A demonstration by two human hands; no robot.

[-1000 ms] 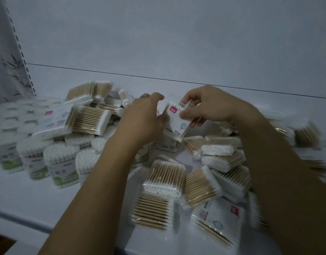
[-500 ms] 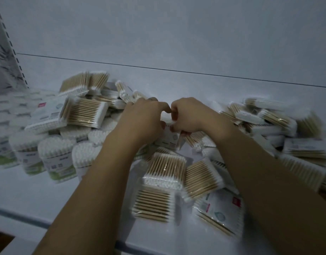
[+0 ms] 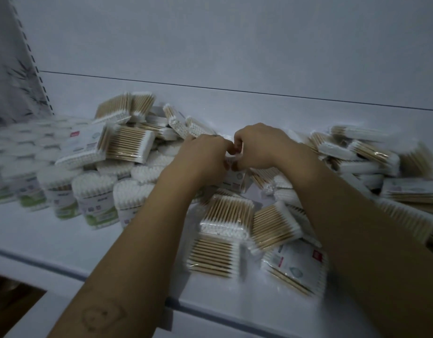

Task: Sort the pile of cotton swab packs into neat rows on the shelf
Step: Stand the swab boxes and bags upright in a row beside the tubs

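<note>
A loose pile of flat cotton swab packs (image 3: 226,213) with wooden sticks and white tips covers the middle and right of the white shelf (image 3: 39,242). My left hand (image 3: 200,158) and my right hand (image 3: 255,146) sit close together at the pile's centre, fingers curled down. Between them they hold an upright pack with a white label (image 3: 236,176); most of it is hidden behind the hands. More packs (image 3: 127,145) lie stacked at the back left.
Heart-shaped tubs of cotton swabs (image 3: 93,198) stand in rows on the shelf's left part. The shelf's back panel (image 3: 235,45) rises behind the pile. A perforated upright (image 3: 32,57) bounds the left side. The shelf's front edge (image 3: 64,273) runs below my forearms.
Both hands have come down from chest height into the pile with the labelled pack. The right hand has closed in next to the left, and the pack now stands low among the others.
</note>
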